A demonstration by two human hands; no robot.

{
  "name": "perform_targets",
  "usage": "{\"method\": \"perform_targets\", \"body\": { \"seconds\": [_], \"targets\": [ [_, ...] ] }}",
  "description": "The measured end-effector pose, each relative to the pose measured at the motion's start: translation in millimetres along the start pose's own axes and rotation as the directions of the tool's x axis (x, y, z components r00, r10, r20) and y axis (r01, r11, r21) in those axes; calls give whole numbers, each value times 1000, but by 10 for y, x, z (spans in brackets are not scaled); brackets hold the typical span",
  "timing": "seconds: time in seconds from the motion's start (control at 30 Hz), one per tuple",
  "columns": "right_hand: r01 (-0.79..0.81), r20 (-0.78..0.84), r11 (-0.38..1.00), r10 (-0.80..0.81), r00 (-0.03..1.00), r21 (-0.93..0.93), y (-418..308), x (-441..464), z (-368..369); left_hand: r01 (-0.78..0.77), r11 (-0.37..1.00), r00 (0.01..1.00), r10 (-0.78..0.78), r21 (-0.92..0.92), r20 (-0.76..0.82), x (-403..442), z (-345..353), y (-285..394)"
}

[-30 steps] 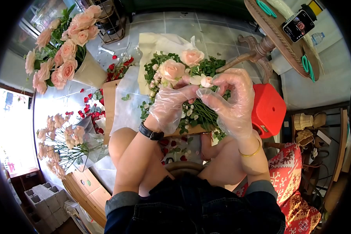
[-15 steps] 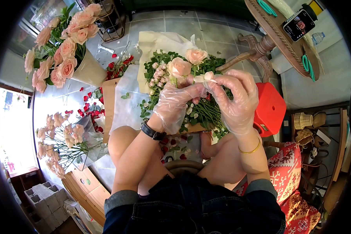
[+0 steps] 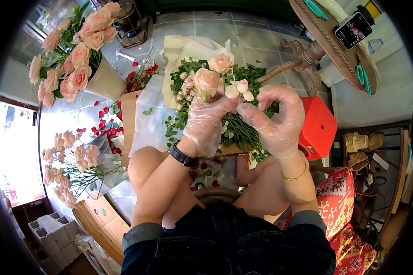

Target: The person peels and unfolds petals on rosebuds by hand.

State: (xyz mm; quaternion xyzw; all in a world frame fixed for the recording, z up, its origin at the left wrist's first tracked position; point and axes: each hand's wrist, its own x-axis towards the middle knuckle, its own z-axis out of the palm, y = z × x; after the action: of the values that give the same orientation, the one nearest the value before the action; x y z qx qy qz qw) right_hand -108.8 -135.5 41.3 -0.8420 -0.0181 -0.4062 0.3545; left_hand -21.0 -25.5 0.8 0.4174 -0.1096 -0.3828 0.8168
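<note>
My left hand (image 3: pixel 205 119), in a clear plastic glove, is closed around the stems of pale pink roses (image 3: pixel 207 81) held up in front of me. Beside their two large blooms is a small cream rose (image 3: pixel 240 89) with its outer petals folded outward. To the right of that rose, my gloved right hand (image 3: pixel 280 121) has its thumb and forefinger curved apart, and no item shows between them. Behind and below the hands lies a pile of green leafy stems (image 3: pixel 236 128), with a cluster of small pink spray roses (image 3: pixel 186 87) at its left.
A vase (image 3: pixel 106 82) of pink roses stands at the left, above wrapped roses (image 3: pixel 73 158). Red petals (image 3: pixel 106 123) litter the floor. At the right are a red stool (image 3: pixel 319 128) and a carved table (image 3: pixel 323 34) holding a phone (image 3: pixel 353 30) and scissors (image 3: pixel 362 75).
My right hand has let go of the small cream rose and its fingers have parted. That rose's petals now show spread out. The held roses have shifted slightly left.
</note>
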Motion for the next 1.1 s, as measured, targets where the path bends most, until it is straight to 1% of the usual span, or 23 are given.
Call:
{"method": "perform_targets", "body": {
  "seconds": [0.07, 0.1, 0.13, 0.17, 0.2, 0.23, 0.27, 0.3, 0.37, 0.43, 0.47, 0.5, 0.57, 0.7, 0.77, 0.8, 0.83, 0.9, 0.97, 1.1],
  "targets": [
    [-77, -116, 990, 90, 989, 115, 31, -4, 20, -59, 991, 998, 54, -117, -44, -29, 83, 54],
    [-79, -120, 994, 88, 989, 81, 82, -6, 28, -60, 991, 997, 55, -118, -45, -23, 57, 23],
    [-78, -118, 994, 88, 989, 81, 81, 2, 15, -93, 993, 995, 91, -71, -38, -5, 8, -37],
    [-101, -73, 994, 103, 992, 34, 71, 17, 0, -127, 992, 992, 126, -24, -28, 10, -27, -79],
    [-120, -28, 993, 120, 992, -15, 61, 31, -9, -128, 992, 991, 127, -25, -29, 17, -47, -87],
    [-120, -27, 993, 119, 992, -15, 46, 36, -8, -229, 961, 972, 234, 158, -14, 22, -67, -87],
    [-119, -17, 991, 118, 993, -55, 27, 36, -3, -321, 887, 943, 333, 333, 20, 29, -83, -91],
    [-118, -7, 988, 118, 993, -96, 15, 37, 2, -321, 887, 943, 333, 333, 20, 40, -86, -109],
    [-105, -6, 989, 105, 994, -101, 6, 40, 11, -361, 876, 924, 382, 319, -2, 65, -88, -151],
    [-93, -5, 990, 93, 996, -106, 9, 40, 11, -357, 866, 923, 386, 350, -12, 88, -117, -187],
    [-52, 2, 989, 53, 999, -136, 17, 38, 7, -353, 854, 920, 391, 382, -22, 94, -125, -195],
    [-11, 10, 986, 13, 1000, -165, 24, 36, 7, -353, 854, 920, 391, 382, -22, 95, -121, -190],
    [-3, 9, 985, 5, 1000, -172, 36, 25, 18, -374, 845, 916, 401, 381, 10, 92, -112, -177],
    [37, 25, 975, -32, 999, -219, 46, 38, 1, -404, 833, 899, 437, 378, -1, 80, -121, -184],
    [60, 21, 966, -57, 998, -250, 51, 40, 3, -334, 864, 931, 365, 377, -11, 54, -95, -134],
    [83, 17, 956, -81, 997, -281, 54, 41, 4, -334, 864, 931, 364, 377, -11, 51, -97, -136],
    [83, 18, 956, -81, 997, -281, 59, 44, 8, -331, 855, 929, 369, 400, -20, 50, -100, -141],
    [144, 25, 932, -144, 989, -333, 70, 50, 23, -327, 845, 927, 374, 423, -29, 51, -111, -145],
    [149, 15, 923, -154, 988, -355, 69, 43, 38, -340, 785, 917, 399, 517, -3, 62, -126, -147],
    [171, 6, 900, -184, 983, -401, 65, 42, 46, -372, 796, 903, 430, 476, -12, 76, -121, -198]
  ]
}}
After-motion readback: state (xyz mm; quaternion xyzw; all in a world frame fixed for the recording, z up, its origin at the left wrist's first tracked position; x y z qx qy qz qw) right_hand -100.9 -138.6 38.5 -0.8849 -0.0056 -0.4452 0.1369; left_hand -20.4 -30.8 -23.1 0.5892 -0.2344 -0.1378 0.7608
